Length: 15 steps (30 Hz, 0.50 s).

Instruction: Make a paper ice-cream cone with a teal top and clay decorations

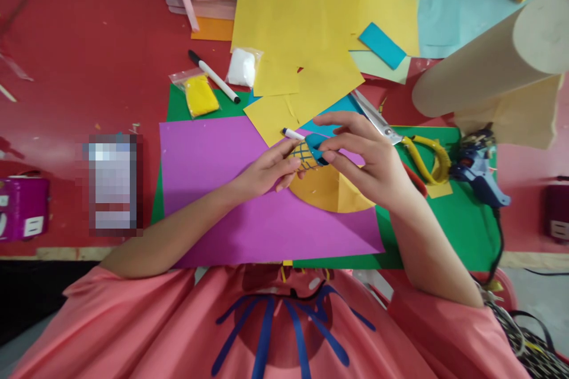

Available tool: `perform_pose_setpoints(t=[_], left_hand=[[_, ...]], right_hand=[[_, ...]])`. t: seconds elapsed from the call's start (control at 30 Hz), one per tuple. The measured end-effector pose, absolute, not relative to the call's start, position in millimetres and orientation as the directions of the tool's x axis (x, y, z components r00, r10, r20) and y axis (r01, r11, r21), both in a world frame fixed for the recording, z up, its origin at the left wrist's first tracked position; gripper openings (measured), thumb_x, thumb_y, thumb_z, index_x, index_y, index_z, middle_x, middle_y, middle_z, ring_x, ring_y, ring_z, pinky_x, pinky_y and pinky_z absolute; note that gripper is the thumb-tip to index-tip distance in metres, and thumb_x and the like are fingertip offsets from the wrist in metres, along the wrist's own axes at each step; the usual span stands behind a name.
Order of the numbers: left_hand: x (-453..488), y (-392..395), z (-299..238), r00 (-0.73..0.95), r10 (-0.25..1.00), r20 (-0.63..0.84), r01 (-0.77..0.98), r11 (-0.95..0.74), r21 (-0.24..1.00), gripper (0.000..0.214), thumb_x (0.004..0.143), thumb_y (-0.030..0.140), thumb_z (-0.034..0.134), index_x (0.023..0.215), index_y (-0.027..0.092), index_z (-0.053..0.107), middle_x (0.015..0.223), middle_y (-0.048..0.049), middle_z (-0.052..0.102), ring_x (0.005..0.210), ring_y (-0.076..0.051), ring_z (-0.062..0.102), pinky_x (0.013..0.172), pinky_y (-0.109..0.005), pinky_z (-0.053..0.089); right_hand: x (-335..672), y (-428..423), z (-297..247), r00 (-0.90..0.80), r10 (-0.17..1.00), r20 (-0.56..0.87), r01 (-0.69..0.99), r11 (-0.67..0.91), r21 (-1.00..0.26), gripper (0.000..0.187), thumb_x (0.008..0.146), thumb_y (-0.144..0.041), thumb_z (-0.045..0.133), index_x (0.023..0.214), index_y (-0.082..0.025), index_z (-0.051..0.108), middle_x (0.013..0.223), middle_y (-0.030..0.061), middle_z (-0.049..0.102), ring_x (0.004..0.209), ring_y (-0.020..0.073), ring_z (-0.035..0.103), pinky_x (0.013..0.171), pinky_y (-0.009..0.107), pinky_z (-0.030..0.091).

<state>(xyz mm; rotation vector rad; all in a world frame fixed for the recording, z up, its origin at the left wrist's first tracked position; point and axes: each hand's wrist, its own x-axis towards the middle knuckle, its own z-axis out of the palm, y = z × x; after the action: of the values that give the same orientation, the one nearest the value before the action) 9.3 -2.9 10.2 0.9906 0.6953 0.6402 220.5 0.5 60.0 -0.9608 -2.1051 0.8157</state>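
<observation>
My left hand (pixel 267 172) is closed on a small yellow paper cone with a blue drawn grid (pixel 303 156) and also holds a white marker (pixel 292 134) whose tip sticks out above the fingers. My right hand (pixel 364 157) pinches a teal paper piece (pixel 316 143) against the top of that cone. Both hands hover over a purple sheet (pixel 222 189). A yellow rounded paper cut-out (pixel 324 192) lies right beneath them.
Scissors with yellow handles (pixel 415 148) and a blue glue gun (pixel 478 169) lie right of my hands on green paper (pixel 448 231). Yellow sheets (pixel 306 23), a black-capped marker (pixel 213 76), bagged yellow clay (pixel 200 95), bagged white clay (pixel 242 67) and a brown paper roll (pixel 484 59) lie behind.
</observation>
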Motion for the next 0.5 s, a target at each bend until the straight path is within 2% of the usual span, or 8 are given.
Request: perform_pose_setpoints(t=[0.23, 0.4, 0.5], left_hand=[[9.9, -3.3, 8.8, 0.638, 0.723, -0.265, -0.175, 0.471, 0.865, 0.051, 0.081, 0.059, 0.067, 0.106, 0.017, 0.051, 0.073, 0.0048, 0.061, 0.033, 0.001, 0.038, 0.032, -0.017, 0.024], [10.1, -1.4, 10.0, 0.63, 0.737, -0.245, -0.144, 0.421, 0.895, 0.051, 0.081, 0.06, 0.067, 0.104, 0.018, 0.048, 0.073, 0.0056, 0.06, 0.035, 0.001, 0.04, 0.033, -0.016, 0.028], [9.3, -1.9, 7.8, 0.617, 0.763, -0.192, -0.136, 0.344, 0.929, 0.046, 0.084, 0.056, 0.066, 0.105, 0.02, 0.047, 0.079, 0.0044, 0.061, 0.041, -0.001, 0.047, 0.037, -0.015, 0.035]], right_hand=[[221.5, 2.2, 62.4, -0.551, 0.778, 0.3, 0.369, 0.55, -0.749, 0.016, 0.096, -0.018, 0.051, 0.096, -0.021, 0.067, 0.135, 0.0121, 0.061, 0.125, 0.0261, 0.059, 0.102, 0.047, 0.051], [221.7, 1.5, 59.7, -0.557, 0.774, 0.302, 0.348, 0.548, -0.761, 0.016, 0.097, -0.021, 0.05, 0.098, -0.02, 0.066, 0.136, 0.0142, 0.06, 0.125, 0.0275, 0.059, 0.101, 0.049, 0.052], [222.1, 1.0, 58.4, -0.545, 0.767, 0.338, 0.336, 0.569, -0.751, 0.015, 0.096, -0.024, 0.053, 0.099, -0.022, 0.067, 0.133, 0.0115, 0.061, 0.123, 0.0273, 0.06, 0.1, 0.049, 0.053]])
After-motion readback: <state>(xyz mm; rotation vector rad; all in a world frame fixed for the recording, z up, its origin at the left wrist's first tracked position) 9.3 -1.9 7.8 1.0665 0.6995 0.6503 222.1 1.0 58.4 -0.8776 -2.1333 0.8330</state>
